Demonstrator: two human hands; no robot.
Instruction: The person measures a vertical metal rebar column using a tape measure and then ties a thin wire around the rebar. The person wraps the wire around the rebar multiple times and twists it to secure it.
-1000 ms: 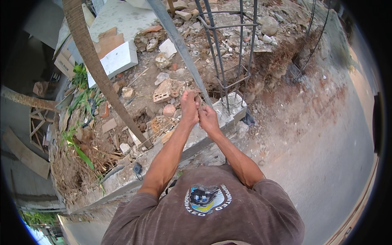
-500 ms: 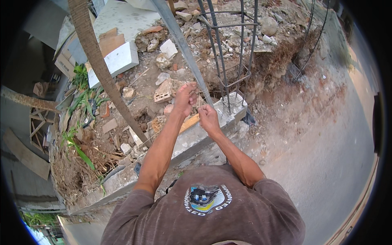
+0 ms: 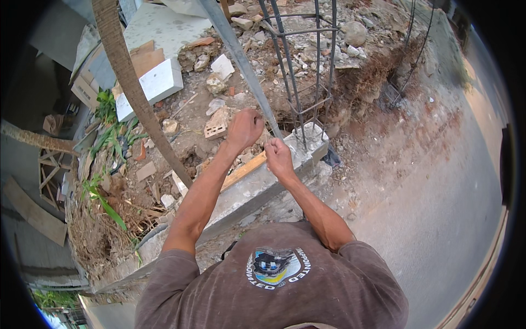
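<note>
My left hand [image 3: 246, 129] is closed in a fist, held up in front of the slanting grey post [image 3: 241, 57], its back turned upward. Just right of it and a little lower, my right hand [image 3: 279, 156] is closed with thumb and fingers pinched together. A thin pale strand seems to pass by the pinched fingers, too fine to tell what it is. Both hands are above the concrete beam [image 3: 246, 189], near the foot of the post. A strip of yellowish wood [image 3: 244, 171] lies along the beam's far edge, partly behind my right hand.
An upright rebar cage [image 3: 298, 71] rises from the beam end, right of the post. Rubble, a hollow brick [image 3: 217, 123] and a white block [image 3: 150, 88] lie beyond. A slanting wooden pole [image 3: 137, 88] stands at the left. Paved ground [image 3: 427, 219] stretches to the right.
My left hand has turned from half-open fingers to a fist with its back up, and its forearm has swung slightly left. My right hand stays pinched in nearly the same place.
</note>
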